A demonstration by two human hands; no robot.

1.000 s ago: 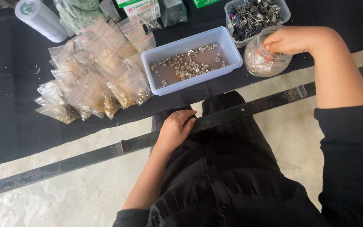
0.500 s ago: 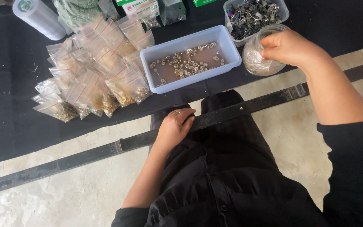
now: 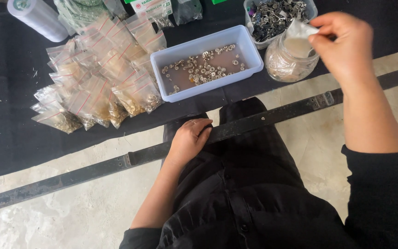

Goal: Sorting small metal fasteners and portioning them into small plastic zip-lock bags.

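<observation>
- The right hand [image 3: 346, 46] is raised at about 1 o'clock in the view, its grip pinched shut on a small clear plastic bag [image 3: 298, 32].
- The bag sticks out of the grip toward 9 o'clock, held by one edge between thumb and fingers, and hangs just above the mouth of a glass jar [image 3: 291, 60].
- The jar stands on the black surface [image 3: 5, 115], directly below the grip at its 7 o'clock; whether the bag touches the rim cannot be told.
- The left hand [image 3: 190, 140] rests on the person's lap against a dark metal bar [image 3: 93, 168], near the centre of the view, its grip loosely curled and holding nothing.
- At 10 o'clock from the jar lies a pale blue rectangular tray [image 3: 164, 57] with small metal eyelets scattered across its floor.
- At 12 o'clock from the jar, a clear tub [image 3: 249, 44] holds dark metal clips.
- At 9 o'clock from the tray lies a heap of filled zip bags [image 3: 97, 83] with red seal strips.
- A white roll [image 3: 40, 18] lies at 11 o'clock in the far corner.
</observation>
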